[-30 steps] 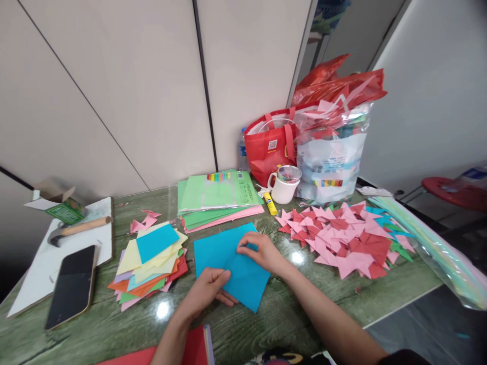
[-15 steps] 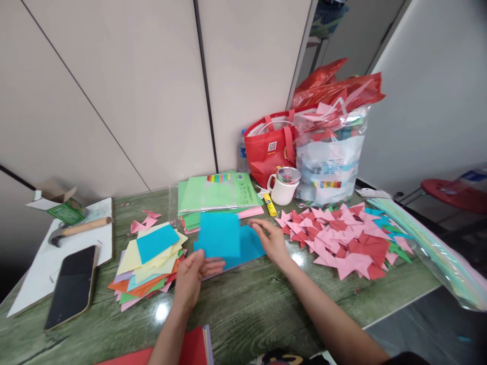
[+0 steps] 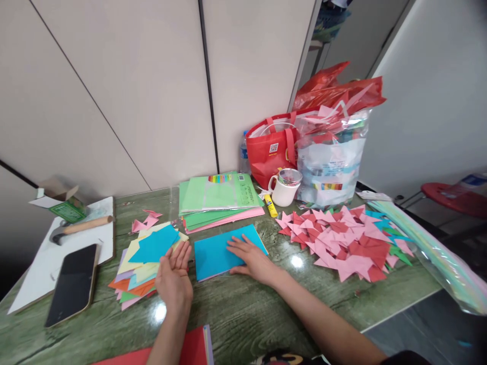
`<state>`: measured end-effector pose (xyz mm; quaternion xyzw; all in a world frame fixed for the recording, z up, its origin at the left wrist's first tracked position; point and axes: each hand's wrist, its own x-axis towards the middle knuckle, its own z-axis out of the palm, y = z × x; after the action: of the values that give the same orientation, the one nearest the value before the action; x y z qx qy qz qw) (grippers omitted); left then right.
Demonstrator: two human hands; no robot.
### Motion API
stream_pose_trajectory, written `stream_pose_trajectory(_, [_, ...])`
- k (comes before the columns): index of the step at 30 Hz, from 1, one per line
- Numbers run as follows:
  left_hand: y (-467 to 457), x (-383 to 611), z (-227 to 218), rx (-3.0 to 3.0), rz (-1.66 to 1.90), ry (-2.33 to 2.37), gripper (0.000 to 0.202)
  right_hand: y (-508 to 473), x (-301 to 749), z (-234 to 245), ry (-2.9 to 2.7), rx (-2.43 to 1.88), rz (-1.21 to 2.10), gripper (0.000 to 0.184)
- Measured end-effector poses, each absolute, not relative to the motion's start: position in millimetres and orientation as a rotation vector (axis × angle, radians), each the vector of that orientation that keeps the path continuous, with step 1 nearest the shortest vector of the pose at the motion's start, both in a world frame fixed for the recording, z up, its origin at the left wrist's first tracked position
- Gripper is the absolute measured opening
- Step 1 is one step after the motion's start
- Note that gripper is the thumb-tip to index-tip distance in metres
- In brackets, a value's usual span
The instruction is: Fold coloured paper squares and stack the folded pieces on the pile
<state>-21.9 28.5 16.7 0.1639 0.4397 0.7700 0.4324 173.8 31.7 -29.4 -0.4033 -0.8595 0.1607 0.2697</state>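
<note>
My right hand (image 3: 249,258) lies flat, fingers spread, on a blue sheet of paper (image 3: 215,253) that rests on the green table (image 3: 243,314). My left hand (image 3: 174,276) hovers palm up and open beside a stack of small coloured paper squares (image 3: 146,266). Two blue squares (image 3: 155,244) lie on top of that stack, just beyond the left fingertips. Neither hand grips anything.
Behind the blue sheet lies a pack of green and pink paper (image 3: 218,198). A pile of folded pink and red pieces (image 3: 342,239) spreads on the right. A white mug (image 3: 285,188), glue stick (image 3: 270,205), red bag (image 3: 271,149), plastic bag (image 3: 329,162), phone (image 3: 73,284) and hammer (image 3: 79,228) stand around.
A cut blue square went from the large sheet, via my left hand, onto the coloured stack. My left hand let go and turned palm up. My right hand flattened on the remaining blue sheet.
</note>
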Motion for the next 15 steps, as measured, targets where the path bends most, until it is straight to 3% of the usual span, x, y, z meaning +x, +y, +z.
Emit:
stream_pose_trajectory(9, [21, -18, 22, 0.606, 1.624, 1.111, 0.021, 30, 173, -28, -2.279, -1.123, 0.457, 0.033])
stream_pose_trajectory(12, [12, -12, 28, 0.817, 1.251, 0.975, 0.026, 29, 172, -27, -2.252, -1.133, 0.483, 0.016])
stream_pose_trajectory(15, [-1, -3, 31, 1.032, 0.705, 0.828, 0.025, 29, 171, -26, -2.221, -1.121, 0.486, 0.011])
